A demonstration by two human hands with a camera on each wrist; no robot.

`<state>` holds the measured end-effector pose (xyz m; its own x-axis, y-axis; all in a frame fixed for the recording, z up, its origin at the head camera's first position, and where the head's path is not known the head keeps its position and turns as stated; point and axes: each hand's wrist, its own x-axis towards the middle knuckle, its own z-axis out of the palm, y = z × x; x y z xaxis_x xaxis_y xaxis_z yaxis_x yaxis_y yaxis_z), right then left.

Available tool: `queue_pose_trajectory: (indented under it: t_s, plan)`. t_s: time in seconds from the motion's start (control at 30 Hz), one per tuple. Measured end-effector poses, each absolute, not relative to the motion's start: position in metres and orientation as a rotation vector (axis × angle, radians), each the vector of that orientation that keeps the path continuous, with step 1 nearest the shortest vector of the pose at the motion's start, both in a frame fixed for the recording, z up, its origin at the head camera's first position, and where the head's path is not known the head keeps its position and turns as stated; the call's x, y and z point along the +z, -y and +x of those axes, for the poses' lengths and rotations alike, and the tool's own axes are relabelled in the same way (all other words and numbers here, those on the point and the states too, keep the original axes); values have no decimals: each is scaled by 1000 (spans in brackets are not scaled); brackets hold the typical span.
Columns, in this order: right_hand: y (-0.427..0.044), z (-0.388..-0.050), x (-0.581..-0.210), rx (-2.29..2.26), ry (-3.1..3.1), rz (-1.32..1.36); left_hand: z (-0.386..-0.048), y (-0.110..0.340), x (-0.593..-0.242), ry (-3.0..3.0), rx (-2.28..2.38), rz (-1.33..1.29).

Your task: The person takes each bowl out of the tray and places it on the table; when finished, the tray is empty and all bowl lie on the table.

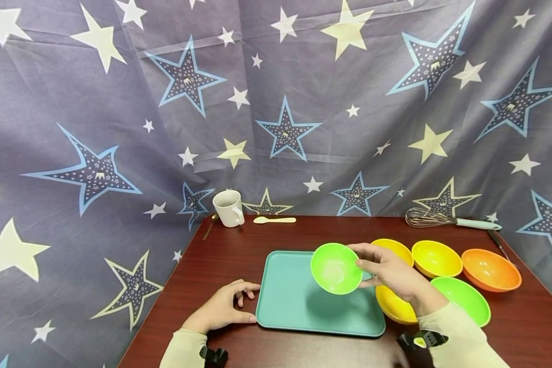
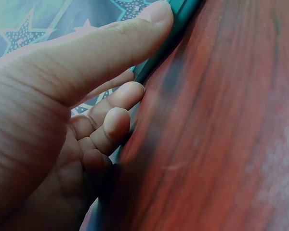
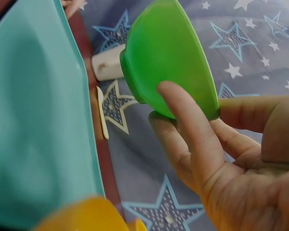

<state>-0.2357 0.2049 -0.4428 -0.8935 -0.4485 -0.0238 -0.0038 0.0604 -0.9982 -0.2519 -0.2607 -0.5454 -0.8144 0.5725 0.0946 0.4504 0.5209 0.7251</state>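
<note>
My right hand (image 1: 388,268) holds a green bowl (image 1: 336,268) by its right side, tilted above the teal tray (image 1: 285,301). In the right wrist view the thumb and fingers grip the green bowl (image 3: 168,53) near its rim, and the bowl is clear of the tray. Beside the tray's left edge rests my left hand (image 1: 225,306), its thumb and index finger spread and touching that edge. The left wrist view shows the left thumb (image 2: 130,41) straight against the tray, the other fingers loosely bent.
Right of the tray stand yellow bowls (image 1: 437,259), an orange bowl (image 1: 491,271) and another green bowl (image 1: 462,299). A whisk (image 1: 451,220) lies at the back right. At the back left are a white mug (image 1: 228,208), a cream spoon (image 1: 274,220) and a small metal spoon (image 1: 210,226).
</note>
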Motion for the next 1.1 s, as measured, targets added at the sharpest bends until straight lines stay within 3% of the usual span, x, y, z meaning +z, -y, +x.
queue_pose_trajectory:
  t_s: [1.1]
  plan:
    - [-349, -196, -457, -2144, -2132, -460, -253, 261, -546, -2610, 1169, 893]
